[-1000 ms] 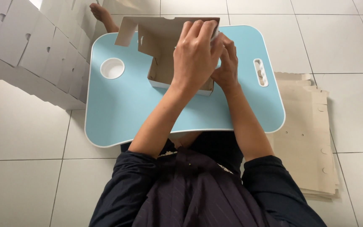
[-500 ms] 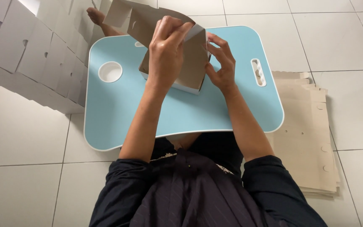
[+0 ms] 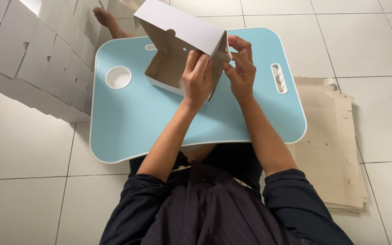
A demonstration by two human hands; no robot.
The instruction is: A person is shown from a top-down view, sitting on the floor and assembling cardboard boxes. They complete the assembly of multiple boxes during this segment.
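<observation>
We hold a half-folded cardboard box (image 3: 178, 50), white outside and brown inside, near the far edge of the light blue lap desk (image 3: 137, 122). Its open lid tilts away from us, long axis running left to right. Our left hand (image 3: 197, 79) grips the near right corner; our right hand (image 3: 240, 68) pinches the side flap there. Folded white boxes (image 3: 28, 59) stack beyond the left edge, flat brown blanks (image 3: 332, 145) beyond the right.
</observation>
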